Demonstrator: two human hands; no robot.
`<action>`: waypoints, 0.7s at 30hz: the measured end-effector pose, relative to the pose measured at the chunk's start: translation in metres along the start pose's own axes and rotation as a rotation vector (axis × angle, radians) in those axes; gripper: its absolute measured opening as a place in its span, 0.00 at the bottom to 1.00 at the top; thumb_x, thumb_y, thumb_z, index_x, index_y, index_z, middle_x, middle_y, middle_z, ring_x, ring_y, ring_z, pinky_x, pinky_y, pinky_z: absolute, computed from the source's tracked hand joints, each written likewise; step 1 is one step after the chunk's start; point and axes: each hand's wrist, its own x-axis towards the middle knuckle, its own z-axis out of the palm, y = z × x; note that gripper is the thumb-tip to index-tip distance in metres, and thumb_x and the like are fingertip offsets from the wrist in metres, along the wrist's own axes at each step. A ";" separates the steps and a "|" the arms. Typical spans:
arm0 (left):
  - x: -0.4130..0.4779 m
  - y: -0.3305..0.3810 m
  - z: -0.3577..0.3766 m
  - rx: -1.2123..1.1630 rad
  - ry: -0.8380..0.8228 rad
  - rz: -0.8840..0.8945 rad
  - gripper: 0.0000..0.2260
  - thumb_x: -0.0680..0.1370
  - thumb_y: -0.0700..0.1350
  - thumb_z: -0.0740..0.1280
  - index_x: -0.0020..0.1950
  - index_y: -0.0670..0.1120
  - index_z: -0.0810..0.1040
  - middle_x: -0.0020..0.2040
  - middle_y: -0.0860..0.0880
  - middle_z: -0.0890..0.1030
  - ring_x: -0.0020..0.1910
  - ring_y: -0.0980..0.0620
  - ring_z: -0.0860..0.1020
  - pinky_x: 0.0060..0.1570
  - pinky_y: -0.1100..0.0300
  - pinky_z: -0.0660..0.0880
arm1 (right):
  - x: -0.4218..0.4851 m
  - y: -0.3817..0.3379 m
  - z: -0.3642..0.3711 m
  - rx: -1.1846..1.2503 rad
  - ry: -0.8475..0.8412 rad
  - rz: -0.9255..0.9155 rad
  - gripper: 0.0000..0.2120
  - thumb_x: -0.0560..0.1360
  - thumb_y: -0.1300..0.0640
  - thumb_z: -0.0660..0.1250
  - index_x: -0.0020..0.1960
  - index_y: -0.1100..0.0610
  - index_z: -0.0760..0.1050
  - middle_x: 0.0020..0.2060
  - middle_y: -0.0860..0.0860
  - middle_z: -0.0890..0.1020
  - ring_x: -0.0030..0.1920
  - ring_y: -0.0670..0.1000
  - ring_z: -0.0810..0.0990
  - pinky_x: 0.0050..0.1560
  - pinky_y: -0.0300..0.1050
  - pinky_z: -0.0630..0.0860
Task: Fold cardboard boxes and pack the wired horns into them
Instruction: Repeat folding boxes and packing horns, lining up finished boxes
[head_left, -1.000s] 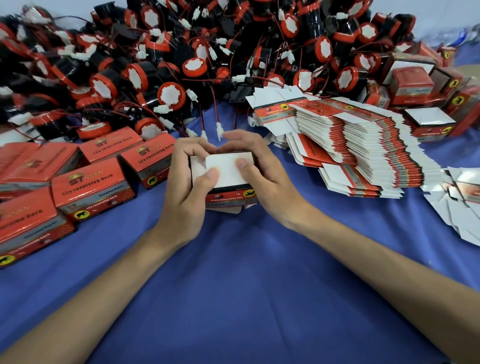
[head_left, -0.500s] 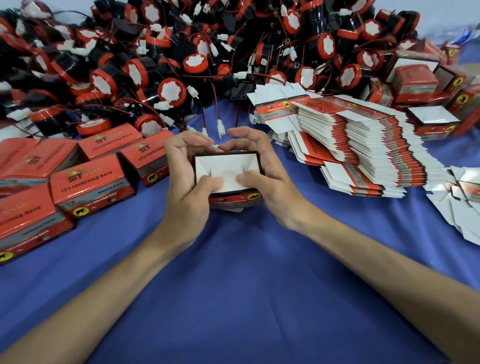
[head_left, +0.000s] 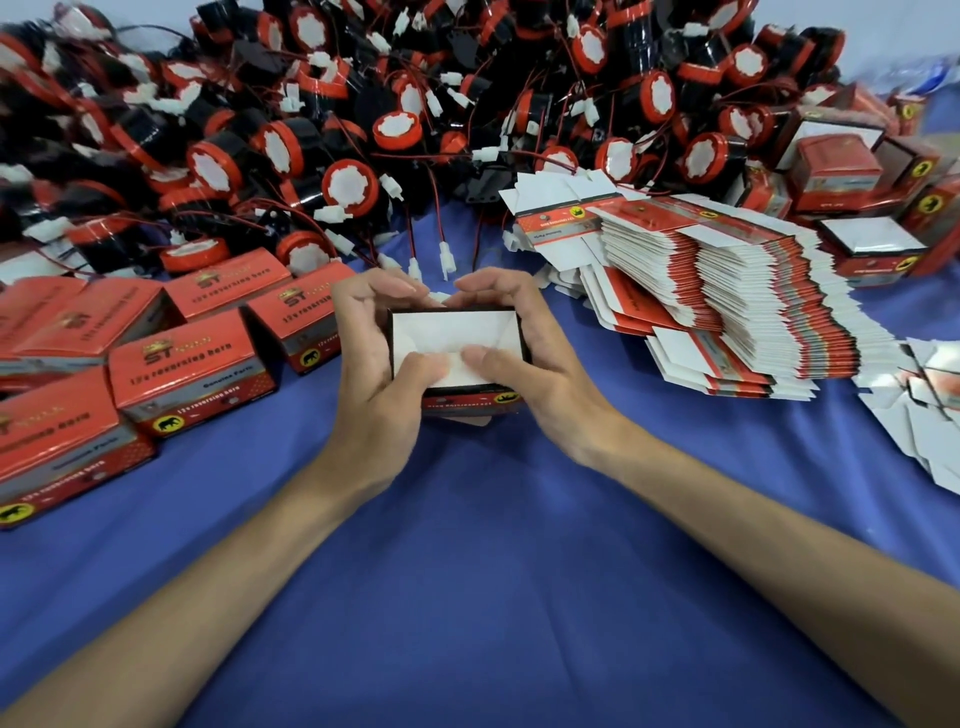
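Both hands hold a small red and black cardboard box (head_left: 457, 335) over the blue cloth, its white flaps facing up. My left hand (head_left: 374, 364) grips the box's left side, thumb pressing the near flap down. My right hand (head_left: 540, 358) grips the right side, its thumb on the same flap. The fingers of both hands curl over the far edge. A big heap of black and red wired horns (head_left: 415, 114) fills the back of the table. A tall stack of flat, unfolded boxes (head_left: 727, 296) lies to the right.
Several closed red boxes (head_left: 182, 374) stand in rows at the left. More assembled boxes (head_left: 852, 171) sit at the back right. Loose flat blanks (head_left: 930, 415) lie at the right edge. Blue cloth (head_left: 493, 571) covers the table in front.
The white flaps have been pushed down into the box, so its end now lies flat and recessed. Both thumbs have moved together onto the near flap.
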 end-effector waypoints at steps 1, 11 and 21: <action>0.000 -0.001 -0.001 -0.001 -0.017 0.013 0.17 0.70 0.35 0.61 0.55 0.49 0.62 0.51 0.50 0.69 0.51 0.63 0.73 0.52 0.68 0.71 | -0.001 -0.001 0.000 -0.014 -0.003 0.001 0.20 0.71 0.62 0.62 0.61 0.54 0.64 0.54 0.50 0.73 0.55 0.40 0.72 0.55 0.36 0.72; 0.002 -0.001 -0.008 -0.087 -0.076 -0.086 0.24 0.72 0.47 0.63 0.66 0.45 0.61 0.55 0.56 0.74 0.53 0.61 0.76 0.51 0.64 0.74 | 0.001 0.000 -0.002 -0.209 0.099 -0.113 0.22 0.72 0.54 0.70 0.63 0.52 0.66 0.53 0.41 0.74 0.52 0.40 0.75 0.51 0.38 0.75; 0.007 -0.006 -0.004 -0.100 0.063 -0.346 0.08 0.76 0.49 0.66 0.54 0.52 0.74 0.46 0.56 0.83 0.48 0.56 0.82 0.48 0.62 0.78 | 0.004 0.005 -0.010 -0.483 0.129 -0.173 0.28 0.69 0.57 0.70 0.66 0.61 0.67 0.60 0.58 0.71 0.57 0.50 0.74 0.57 0.38 0.73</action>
